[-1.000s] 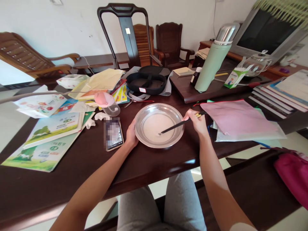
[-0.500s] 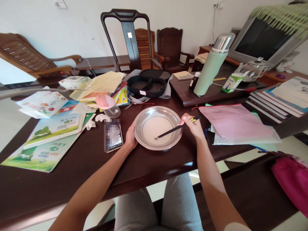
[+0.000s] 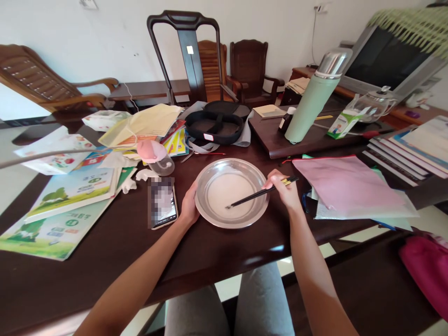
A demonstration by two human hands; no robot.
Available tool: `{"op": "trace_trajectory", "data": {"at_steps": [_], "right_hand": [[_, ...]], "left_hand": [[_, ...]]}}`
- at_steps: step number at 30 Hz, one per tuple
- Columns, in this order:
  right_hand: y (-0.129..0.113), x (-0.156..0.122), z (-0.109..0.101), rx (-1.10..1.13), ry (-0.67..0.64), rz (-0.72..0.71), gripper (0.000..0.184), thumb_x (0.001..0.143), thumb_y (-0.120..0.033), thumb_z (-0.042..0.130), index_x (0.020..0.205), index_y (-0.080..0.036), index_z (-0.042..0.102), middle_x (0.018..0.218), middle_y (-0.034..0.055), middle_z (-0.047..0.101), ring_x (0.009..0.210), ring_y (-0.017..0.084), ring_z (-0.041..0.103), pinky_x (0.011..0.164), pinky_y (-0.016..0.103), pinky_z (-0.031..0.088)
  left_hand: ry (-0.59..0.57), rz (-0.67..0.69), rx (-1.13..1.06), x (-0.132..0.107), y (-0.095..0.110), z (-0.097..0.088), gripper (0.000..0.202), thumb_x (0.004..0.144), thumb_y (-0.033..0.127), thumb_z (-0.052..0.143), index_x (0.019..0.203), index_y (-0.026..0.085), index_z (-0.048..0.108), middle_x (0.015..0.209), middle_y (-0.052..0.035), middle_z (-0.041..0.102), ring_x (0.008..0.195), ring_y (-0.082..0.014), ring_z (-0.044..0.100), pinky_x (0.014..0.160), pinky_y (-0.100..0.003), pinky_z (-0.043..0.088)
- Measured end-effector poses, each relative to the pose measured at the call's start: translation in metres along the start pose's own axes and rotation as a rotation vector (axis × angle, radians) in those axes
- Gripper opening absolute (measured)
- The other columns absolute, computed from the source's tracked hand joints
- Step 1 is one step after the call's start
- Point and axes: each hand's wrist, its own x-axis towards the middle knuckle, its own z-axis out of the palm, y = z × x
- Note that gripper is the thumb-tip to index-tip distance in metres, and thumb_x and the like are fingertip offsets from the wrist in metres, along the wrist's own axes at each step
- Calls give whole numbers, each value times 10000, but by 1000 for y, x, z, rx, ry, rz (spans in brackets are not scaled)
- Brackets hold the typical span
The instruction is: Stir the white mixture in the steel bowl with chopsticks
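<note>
A round steel basin [image 3: 259, 205] stands on the dark wooden table in front of me, with a whitish layer [image 3: 229, 192] covering its bottom. My left hand [image 3: 189, 205] grips the basin's left side, the thumb along the outside of the rim; its other fingers are partly hidden. Black chopsticks [image 3: 250, 198] with gold ends are held in my right hand [image 3: 282, 187], over the basin's right rim. They slant down to the left, and their tips touch the whitish stuff near the middle. Whether it is liquid or powder I cannot tell.
Left of the basin lie a phone [image 3: 164, 203], crumpled tissues [image 3: 129, 183], a pink-lidded cup [image 3: 156, 156] and booklets [image 3: 70, 198]. Behind it sits a black case [image 3: 215, 130]. A green thermos [image 3: 313, 107] stands back right, pink pouch [image 3: 345, 179] nearer.
The view has shifted slightly, so things on the table sit a little lower. My left hand stays on the basin; the chopsticks stay in my right hand, their tips at almost the same spot.
</note>
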Motion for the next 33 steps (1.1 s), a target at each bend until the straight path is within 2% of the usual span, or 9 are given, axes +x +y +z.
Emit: {"op": "trace_trajectory", "data": {"at_steps": [2,4,11,15,19,23,28,30,33], "right_hand": [[-1,0,2,-30,-71,-21,554,944,-739,732,627,-287,773,734,65,802,785,267,753,757,419,623],[-1,0,3,-75,-58,-51,508,947,-726,740,684,-297,814,771,64,822,825,272,752,786,427,620],[3,1,-6,-72,221,-31,606,990,-740,665,593,-284,701,616,36,716,687,252,734,781,437,615],[-3,-1,-3,-31,92,-4,626,951,-768,700,554,-284,683,607,41,708,666,245,723,705,413,609],[-6,0,4,-61,-76,-30,571,927,-779,728,635,-291,786,734,59,796,762,261,758,752,425,620],[1,3,4,-123,23,-69,553,941,-784,712,698,-298,814,769,61,815,823,277,768,816,444,616],[8,4,-1,-78,234,-30,616,985,-770,651,601,-290,694,637,37,731,698,257,748,793,444,626],[7,3,0,-47,217,-29,636,986,-774,640,577,-288,662,606,36,704,676,253,743,768,435,625],[3,3,3,-59,68,-43,635,955,-801,664,587,-285,684,665,51,741,738,259,758,781,432,627]], "left_hand": [[2,-14,2,0,0,-1,449,777,513,898,1112,216,862,1249,-96,868,1413,-392,704,1227,-493,549],[-2,-14,2,-1,0,-1,496,764,528,913,1146,214,866,1272,-99,863,1414,-395,700,1226,-494,547],[-37,7,-15,-3,2,1,513,749,516,937,1159,214,869,1331,-101,848,1489,-405,643,1266,-488,510],[-53,25,-5,-2,1,2,494,755,512,923,1140,208,862,1331,-104,847,1490,-402,642,1263,-487,514],[-41,17,-19,-1,0,2,417,768,496,915,1070,214,861,1316,-92,852,1473,-397,657,1248,-470,533],[-39,17,-24,0,-1,2,391,793,487,893,1064,207,867,1261,-88,866,1410,-388,701,1223,-459,554],[-34,18,-25,1,0,3,382,791,467,894,1064,201,864,1212,-93,873,1373,-390,720,1188,-474,580],[-27,18,-28,1,1,4,368,792,453,890,1057,200,864,1203,-94,874,1386,-396,711,1190,-471,578],[-23,13,-40,0,2,5,364,811,432,870,1090,199,864,1224,-92,871,1389,-395,710,1189,-468,580]]}}
